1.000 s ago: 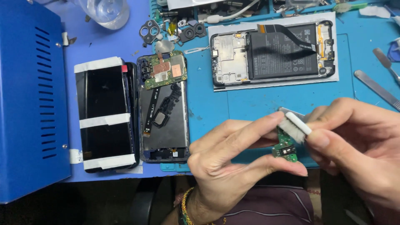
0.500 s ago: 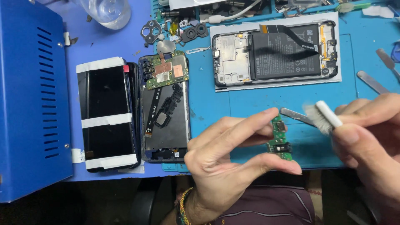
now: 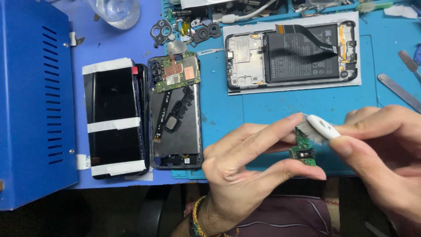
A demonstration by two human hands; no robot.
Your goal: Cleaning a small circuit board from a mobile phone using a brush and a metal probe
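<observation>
1. Head view: left hand (image 3: 245, 171) pinches a small green circuit board (image 3: 303, 151) btwn fingertip above and thumb below, board held upright over the blue work mat (image 3: 280, 109), near its front edge
2. Right hand (image 3: 386, 153) grips a white-handled brush (image 3: 323, 127) btwn thumb and forefinger; grey bristles touch the board's top part
3. Both hands closed on their items, close together at lower right of frame
4. Left wrist wears a beaded bracelet (image 3: 196, 217)
5. Opened phone chassis w/ green motherboard (image 3: 176, 112) lies on the mat's left edge; just beside it, to the left, a black screen panel (image 3: 115, 118) strapped w/ white tape strips
6. Blue metal box (image 3: 33, 105) w/ vent slots fills the far left
7. Second phone frame w/ black battery and flex cable (image 3: 291, 55) rests on a white sheet at top centre, well apart from the hands
8. Metal pry tools (image 3: 399, 90) lie at right edge; loose camera bezels (image 3: 163, 30) and small parts near the top; clear plastic bottle (image 3: 112, 11) at top left
</observation>
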